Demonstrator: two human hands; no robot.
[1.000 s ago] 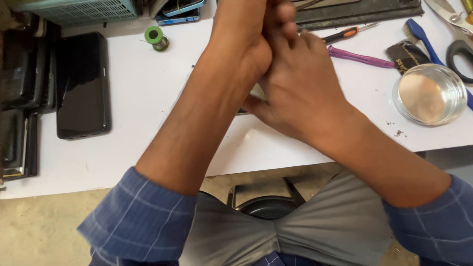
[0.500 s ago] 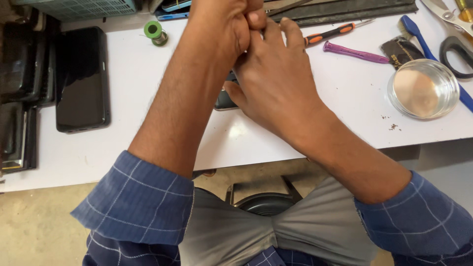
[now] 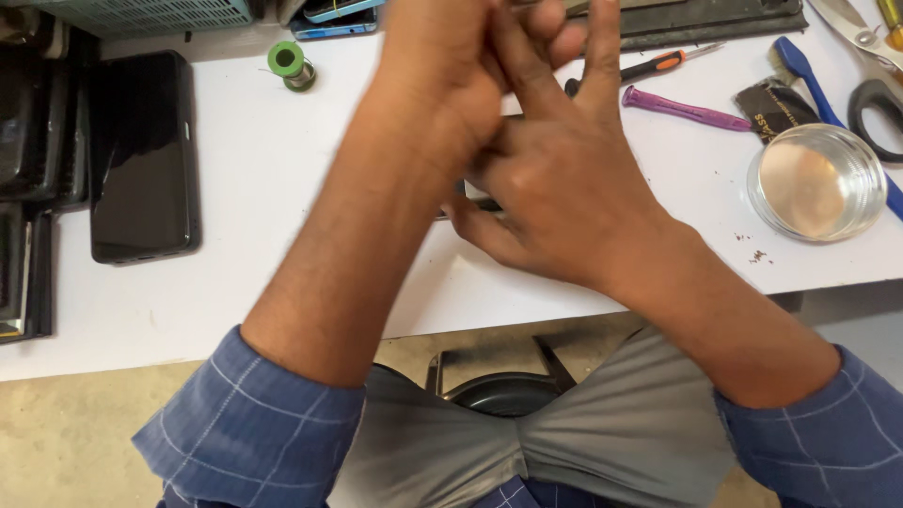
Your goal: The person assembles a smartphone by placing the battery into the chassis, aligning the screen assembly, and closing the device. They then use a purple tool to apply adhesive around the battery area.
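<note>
Dark, thin phone part (image 3: 475,202) now peeks below the fingers; left hand (image 3: 442,85) has shifted onto right hand (image 3: 555,202), both clasped around it.

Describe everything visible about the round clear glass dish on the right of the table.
The round clear glass dish is shallow, with a low, thick transparent wall and a flat bottom that looks pale tan. It sits upright and looks empty on the white table, near its front edge, right of both hands. A blue handle passes behind it; small dark crumbs lie nearby.
</note>
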